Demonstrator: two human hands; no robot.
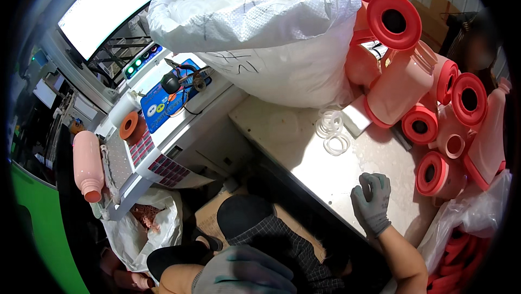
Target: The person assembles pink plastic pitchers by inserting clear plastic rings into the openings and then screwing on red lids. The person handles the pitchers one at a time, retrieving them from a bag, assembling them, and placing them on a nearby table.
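My right hand [373, 202], in a grey glove, rests at the right part of the pale tabletop [304, 155]. Its fingers are loosely curled and apart from the thumb, with nothing seen between them. Beyond it lie several translucent white plastic rings [334, 131], near a small white block [355, 116]. My left hand [244, 272], also gloved, is close to the camera at the lower edge, over my lap. Its back faces up; the fingertips are blurred and hidden, so whatever they may hold does not show.
A big white woven sack [277, 71] full of similar rings stands at the back. Pink bottles with red flanged ends [393, 20] pile up at the right, above a clear bag [477, 207] of red parts. Left are a monitor [108, 9], a pink bottle [88, 164] and a scrap bag [171, 223].
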